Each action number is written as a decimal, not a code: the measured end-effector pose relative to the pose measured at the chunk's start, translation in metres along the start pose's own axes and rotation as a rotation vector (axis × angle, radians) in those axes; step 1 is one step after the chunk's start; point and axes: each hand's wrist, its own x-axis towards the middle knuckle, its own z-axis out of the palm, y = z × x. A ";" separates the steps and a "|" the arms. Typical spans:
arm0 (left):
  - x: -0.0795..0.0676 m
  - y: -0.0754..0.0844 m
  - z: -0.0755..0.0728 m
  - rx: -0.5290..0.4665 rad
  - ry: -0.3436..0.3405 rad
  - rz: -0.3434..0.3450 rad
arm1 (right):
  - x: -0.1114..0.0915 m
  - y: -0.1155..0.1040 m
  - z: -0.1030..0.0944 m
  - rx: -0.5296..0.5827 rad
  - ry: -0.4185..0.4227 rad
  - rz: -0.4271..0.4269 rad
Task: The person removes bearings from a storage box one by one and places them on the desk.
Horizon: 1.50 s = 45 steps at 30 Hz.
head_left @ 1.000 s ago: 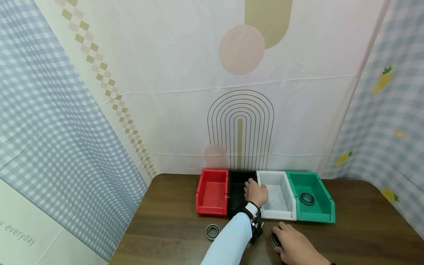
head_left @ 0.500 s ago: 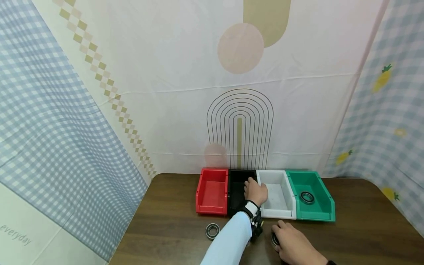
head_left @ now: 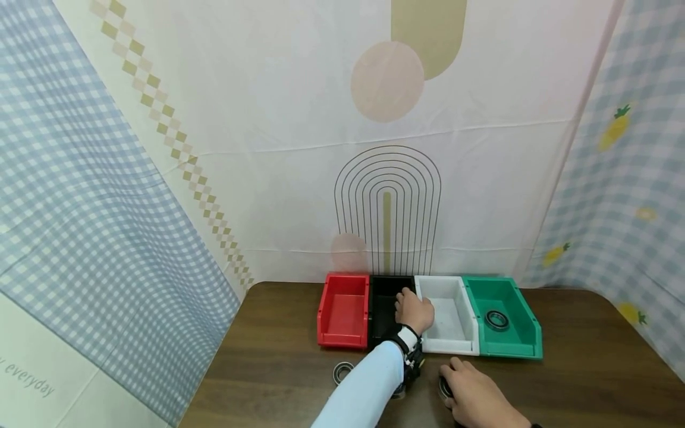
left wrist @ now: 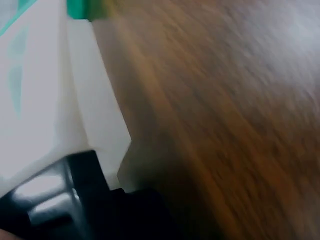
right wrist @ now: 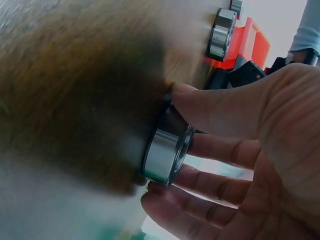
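Note:
My right hand (head_left: 473,392) holds a steel ball bearing (head_left: 445,388) by its edges, in front of the white bin (head_left: 449,324). The right wrist view shows thumb and fingers around this bearing (right wrist: 165,150), which stands on edge close over the wooden table. My left hand (head_left: 414,312) reaches over the black bin (head_left: 381,315), fingers bent down inside it and thumb toward the white bin. I cannot tell whether it grips anything. The left wrist view shows the black bin's glossy corner (left wrist: 82,175) beside the white bin (left wrist: 102,95).
A red bin (head_left: 342,324) and a green bin (head_left: 516,348) flank the row; a bearing (head_left: 497,320) lies in the green one. Two more bearings lie on the table (head_left: 267,356): one (head_left: 339,373) partly behind the left sleeve (head_left: 361,386), another (head_left: 399,392) under the left wrist.
The left forearm has shifted slightly left, covering more of one bearing and uncovering part of another beside the wrist. Both hands have stayed almost in place.

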 end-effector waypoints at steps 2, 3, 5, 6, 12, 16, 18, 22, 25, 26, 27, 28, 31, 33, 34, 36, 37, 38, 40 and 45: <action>-0.001 0.000 0.000 0.025 0.016 0.026 | 0.000 0.000 -0.001 -0.004 0.005 0.000; -0.001 0.000 0.000 0.038 0.025 0.040 | 0.000 0.000 -0.001 -0.004 0.006 0.001; -0.003 0.000 0.001 0.091 0.025 0.072 | 0.000 0.001 -0.001 0.001 0.002 0.005; -0.005 -0.001 0.001 0.118 0.017 0.091 | -0.001 0.002 -0.002 0.009 -0.001 0.008; -0.020 -0.003 -0.009 0.269 -0.060 0.228 | -0.010 0.009 -0.015 0.062 0.058 -0.006; -0.038 -0.006 -0.028 0.319 -0.055 0.340 | -0.016 0.021 -0.028 -0.009 0.260 -0.079; -0.050 -0.010 -0.040 0.314 -0.062 0.400 | -0.018 0.031 -0.033 -0.054 0.377 -0.103; -0.076 -0.013 -0.061 0.300 -0.134 0.459 | -0.023 0.054 -0.045 -0.102 0.547 -0.118; -0.091 -0.014 -0.073 0.298 -0.190 0.453 | -0.026 0.067 -0.054 -0.122 0.602 -0.099; -0.095 -0.014 -0.075 0.299 -0.199 0.453 | -0.026 0.069 -0.056 -0.132 0.611 -0.093; -0.098 -0.015 -0.078 0.300 -0.208 0.447 | -0.026 0.071 -0.058 -0.140 0.616 -0.087; -0.100 -0.014 -0.080 0.296 -0.211 0.447 | -0.026 0.073 -0.059 -0.145 0.617 -0.080; -0.106 -0.014 -0.084 0.293 -0.210 0.449 | -0.025 0.073 -0.061 -0.152 0.595 -0.059; -0.107 -0.013 -0.085 0.283 -0.214 0.452 | -0.024 0.073 -0.061 -0.150 0.575 -0.043; -0.107 -0.013 -0.085 0.279 -0.216 0.453 | -0.023 0.073 -0.061 -0.149 0.565 -0.033; -0.108 -0.013 -0.085 0.264 -0.220 0.456 | -0.023 0.073 -0.061 -0.148 0.551 -0.019; -0.108 -0.013 -0.084 0.251 -0.218 0.461 | -0.023 0.072 -0.061 -0.145 0.550 -0.016; -0.108 -0.013 -0.084 0.240 -0.214 0.467 | -0.023 0.072 -0.060 -0.144 0.550 -0.013; -0.109 -0.014 -0.083 0.216 -0.208 0.483 | -0.022 0.072 -0.060 -0.142 0.549 -0.005; -0.110 -0.015 -0.079 0.167 -0.209 0.517 | -0.023 0.072 -0.060 -0.138 0.544 0.012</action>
